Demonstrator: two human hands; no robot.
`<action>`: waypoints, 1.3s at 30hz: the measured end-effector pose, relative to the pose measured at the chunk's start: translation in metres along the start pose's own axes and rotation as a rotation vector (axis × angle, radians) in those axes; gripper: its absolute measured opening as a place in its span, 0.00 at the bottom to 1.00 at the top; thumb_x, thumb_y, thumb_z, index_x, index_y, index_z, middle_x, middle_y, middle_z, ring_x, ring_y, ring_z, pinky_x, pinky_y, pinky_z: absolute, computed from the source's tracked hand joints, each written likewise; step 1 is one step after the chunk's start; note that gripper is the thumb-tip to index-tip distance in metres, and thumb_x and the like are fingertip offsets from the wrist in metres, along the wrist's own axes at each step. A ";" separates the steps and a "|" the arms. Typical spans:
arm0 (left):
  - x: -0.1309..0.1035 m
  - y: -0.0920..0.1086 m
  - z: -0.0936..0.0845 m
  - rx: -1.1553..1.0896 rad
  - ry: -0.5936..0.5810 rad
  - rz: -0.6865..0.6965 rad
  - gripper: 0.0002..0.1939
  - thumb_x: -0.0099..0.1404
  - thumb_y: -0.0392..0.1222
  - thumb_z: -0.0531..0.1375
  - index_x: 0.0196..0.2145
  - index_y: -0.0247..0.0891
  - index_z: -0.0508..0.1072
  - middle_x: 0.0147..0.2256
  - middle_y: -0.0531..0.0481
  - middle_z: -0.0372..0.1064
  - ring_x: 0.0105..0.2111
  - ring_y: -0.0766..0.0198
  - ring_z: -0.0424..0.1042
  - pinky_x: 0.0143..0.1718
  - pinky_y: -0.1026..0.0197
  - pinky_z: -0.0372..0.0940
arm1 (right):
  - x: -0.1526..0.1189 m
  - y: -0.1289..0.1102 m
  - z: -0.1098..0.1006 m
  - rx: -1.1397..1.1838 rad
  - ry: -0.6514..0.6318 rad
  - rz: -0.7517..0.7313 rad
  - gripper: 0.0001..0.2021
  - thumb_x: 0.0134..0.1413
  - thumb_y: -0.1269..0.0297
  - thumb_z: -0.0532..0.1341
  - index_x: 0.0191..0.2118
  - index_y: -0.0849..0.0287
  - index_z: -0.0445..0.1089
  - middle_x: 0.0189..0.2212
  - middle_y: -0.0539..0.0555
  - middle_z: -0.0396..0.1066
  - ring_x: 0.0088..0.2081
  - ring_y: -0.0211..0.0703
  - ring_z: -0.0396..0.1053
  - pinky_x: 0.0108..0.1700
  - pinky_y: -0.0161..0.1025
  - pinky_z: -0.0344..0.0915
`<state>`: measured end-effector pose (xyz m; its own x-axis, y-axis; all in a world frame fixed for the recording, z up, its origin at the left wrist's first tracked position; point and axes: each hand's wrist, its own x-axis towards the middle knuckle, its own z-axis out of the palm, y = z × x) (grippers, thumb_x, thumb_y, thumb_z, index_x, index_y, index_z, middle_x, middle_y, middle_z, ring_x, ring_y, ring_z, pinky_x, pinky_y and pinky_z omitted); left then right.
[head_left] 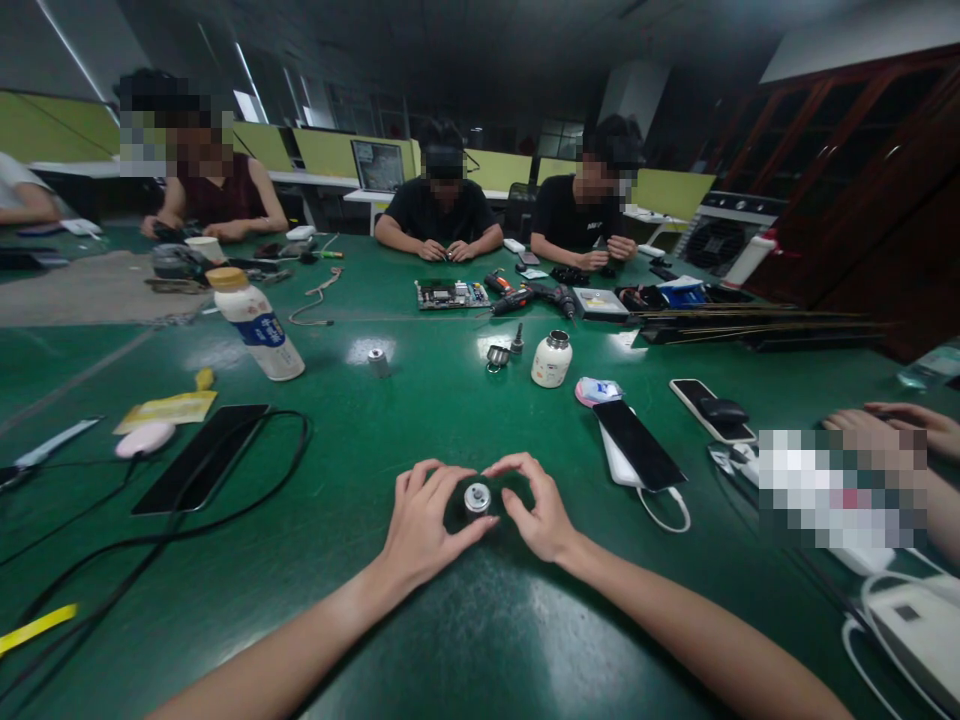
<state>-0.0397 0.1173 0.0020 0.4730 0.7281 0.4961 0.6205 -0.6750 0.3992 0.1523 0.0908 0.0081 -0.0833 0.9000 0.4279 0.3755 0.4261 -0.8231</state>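
A small silver metal cylinder (477,500) with a round top stands upright on the green table (360,610), between my hands. My left hand (431,510) curves around its left side, thumb passing in front and fingers behind, with a gap between thumb and fingers. To the right, my right hand (536,508) is curled with thumb and fingers apart, near the cylinder but not around it. A similar cylinder (379,363) stands farther back on the left. Past my hands are a small white bottle (552,360) and a metal cap (496,357).
A tall bottle (259,325), a black tablet (202,458) and cables lie left. Phones (641,445) and a power bank are right. A circuit board (451,294) and power drills (525,295) lie farther back. Several people sit around; another person's hands (892,430) are at right.
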 end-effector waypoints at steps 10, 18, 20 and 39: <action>0.002 -0.007 0.001 -0.214 0.134 0.012 0.08 0.66 0.41 0.59 0.39 0.47 0.79 0.48 0.46 0.69 0.49 0.52 0.60 0.50 0.46 0.60 | -0.006 0.010 0.010 -0.001 -0.284 0.046 0.22 0.47 0.71 0.64 0.50 0.54 0.64 0.44 0.53 0.72 0.44 0.46 0.70 0.50 0.45 0.64; 0.003 -0.007 -0.001 -0.249 0.087 -0.005 0.10 0.63 0.39 0.61 0.39 0.50 0.81 0.48 0.45 0.70 0.50 0.51 0.61 0.50 0.42 0.62 | -0.003 0.008 0.013 0.052 -0.239 0.095 0.14 0.50 0.62 0.68 0.43 0.56 0.69 0.38 0.51 0.75 0.40 0.43 0.72 0.44 0.41 0.66; 0.003 -0.007 -0.002 -0.266 0.082 0.000 0.11 0.63 0.38 0.61 0.40 0.50 0.81 0.48 0.45 0.70 0.50 0.51 0.61 0.49 0.43 0.63 | -0.003 0.008 0.013 0.061 -0.237 0.099 0.14 0.49 0.62 0.68 0.42 0.56 0.69 0.39 0.51 0.75 0.41 0.44 0.72 0.45 0.41 0.66; 0.007 -0.038 0.012 0.282 0.197 -0.286 0.09 0.63 0.49 0.62 0.36 0.51 0.82 0.54 0.41 0.68 0.48 0.41 0.59 0.41 0.39 0.58 | -0.005 0.009 0.012 0.036 -0.255 0.134 0.21 0.47 0.62 0.70 0.48 0.55 0.70 0.39 0.52 0.74 0.41 0.44 0.71 0.46 0.42 0.65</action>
<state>-0.0525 0.1491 -0.0191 0.1469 0.8258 0.5445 0.8681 -0.3716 0.3293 0.1450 0.0908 -0.0056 -0.2661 0.9408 0.2102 0.3666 0.3004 -0.8805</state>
